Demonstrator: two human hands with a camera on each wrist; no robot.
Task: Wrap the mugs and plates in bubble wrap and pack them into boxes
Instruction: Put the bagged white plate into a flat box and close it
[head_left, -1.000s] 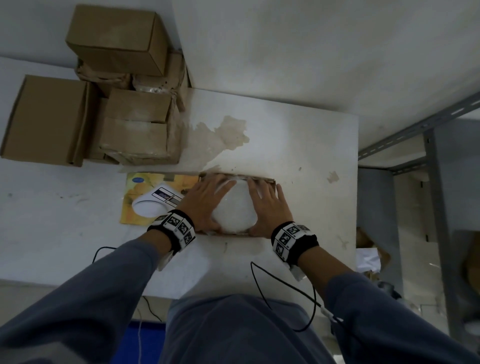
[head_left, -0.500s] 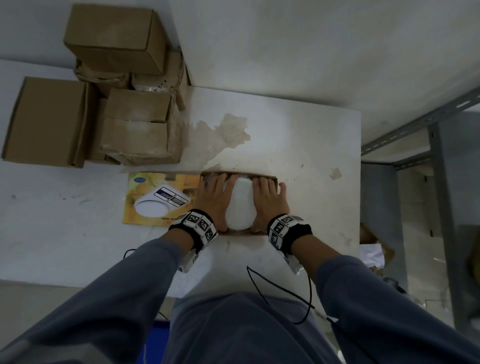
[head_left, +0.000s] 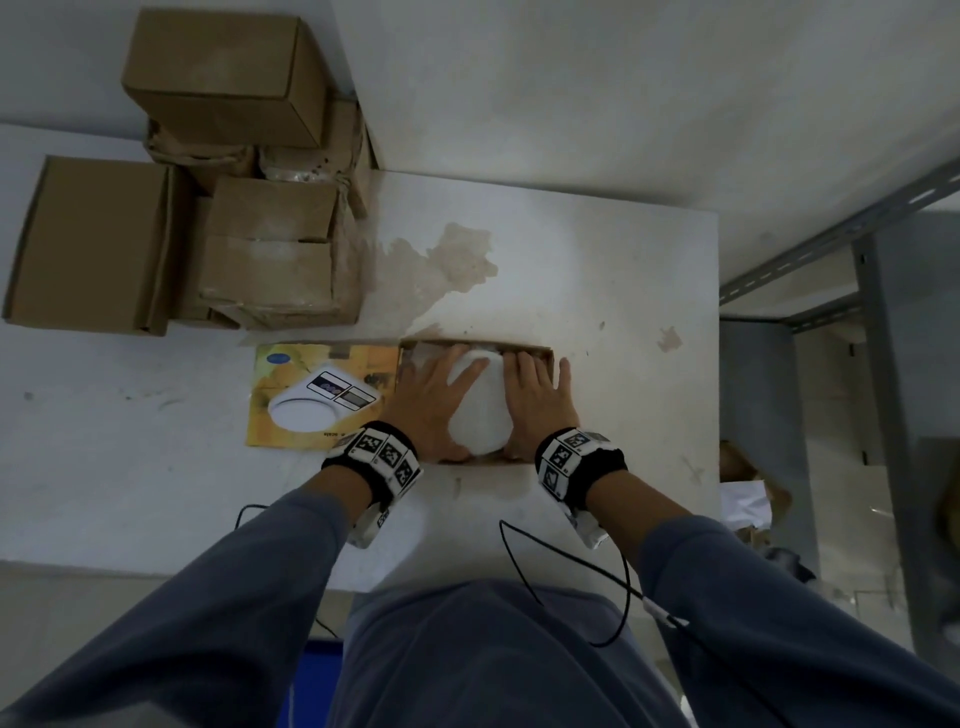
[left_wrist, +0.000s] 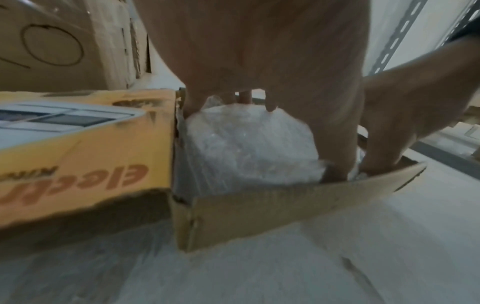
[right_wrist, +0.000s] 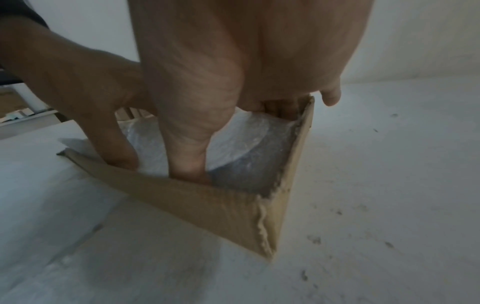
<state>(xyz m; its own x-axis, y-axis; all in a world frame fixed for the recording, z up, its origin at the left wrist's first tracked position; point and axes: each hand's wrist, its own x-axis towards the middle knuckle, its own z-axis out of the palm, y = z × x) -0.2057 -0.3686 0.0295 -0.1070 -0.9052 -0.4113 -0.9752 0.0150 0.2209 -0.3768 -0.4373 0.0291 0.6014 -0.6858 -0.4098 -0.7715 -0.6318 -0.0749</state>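
Note:
A white bubble-wrapped bundle (head_left: 480, 410) sits inside a shallow open cardboard box (head_left: 553, 358) at the table's middle. What it wraps is hidden. My left hand (head_left: 434, 395) lies flat along the bundle's left side and my right hand (head_left: 535, 395) along its right side, both with straight fingers pressing into the box. In the left wrist view the left hand (left_wrist: 259, 61) reaches over the bundle (left_wrist: 249, 144), with the thumb down by the near wall (left_wrist: 285, 205). In the right wrist view the right hand (right_wrist: 221, 72) presses beside the bundle (right_wrist: 241, 148).
The box's yellow printed lid (head_left: 322, 395) lies open to the left. Several brown cardboard boxes (head_left: 275, 254) are stacked at the back left. A grey metal shelf (head_left: 883, 312) stands past the table's right edge. A black cable (head_left: 571, 571) hangs at the near edge.
Both hands have slid inward over the bundle, so less of its white top shows between them, and it sits lower in the box.

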